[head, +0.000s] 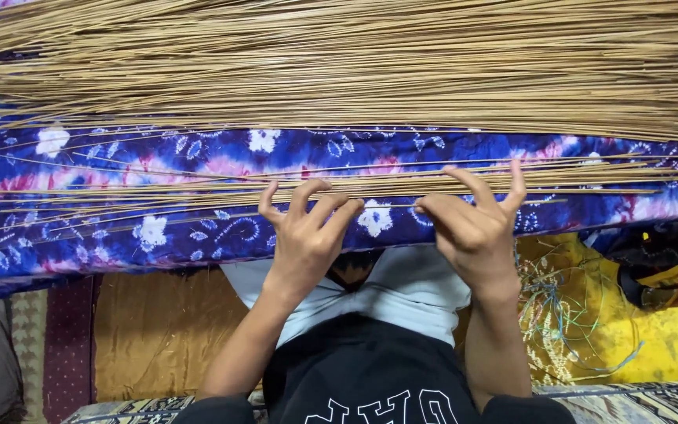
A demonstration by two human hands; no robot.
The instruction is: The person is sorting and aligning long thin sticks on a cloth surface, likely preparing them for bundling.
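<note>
Here thin stick (390,206) pinched between both hands' fingers (339,218).

Evenly and softly lit from above, with no glare and only faint shadows under the pale tan straw-like sticks (339,71) across the blue, pink and white tie-dyed padded cushion (119,204). Sharp through the middle, slightly soft and bowed toward the edges. Dimmer along the bottom and in the dark right-hand corner.
</note>
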